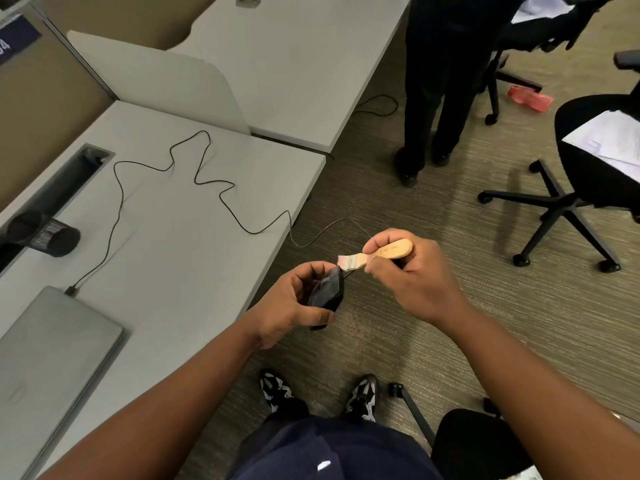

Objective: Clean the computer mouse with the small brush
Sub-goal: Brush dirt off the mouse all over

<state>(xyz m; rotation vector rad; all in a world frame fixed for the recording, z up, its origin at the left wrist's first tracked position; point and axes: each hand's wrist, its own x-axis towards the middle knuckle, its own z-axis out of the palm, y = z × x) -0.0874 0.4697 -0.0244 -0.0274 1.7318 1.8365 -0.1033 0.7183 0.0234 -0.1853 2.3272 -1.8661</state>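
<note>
Starting at the near left, a closed grey laptop (48, 344) is lying flat on the pale grey desk (180, 244), with a thin black cable (194, 174) snaking across the surface and trailing off the desk's right edge. A black mesh pen cup (52, 233) is lying tipped on its side at the far left.

Moving right, the left hand (294, 303) is cradling the small black computer mouse (327, 291) out beyond the desk's edge, over the carpet, fingers curled round its sides and thumb pressing along its near flank. The mouse is looking light and rigid, smooth plastic that could slip, so the side grip is the sensible hold, leaving the top face free.

Now the right hand (408, 271) is pinching the small pale wooden brush (377, 256) by its handle between thumb and fingers, the bristles touching the mouse's far end. Those bristles look soft and springy; a hold near the ferrule should give finer control.

Farther right, a black office chair (588, 161) is standing on the carpet, well apart from the work.
</note>
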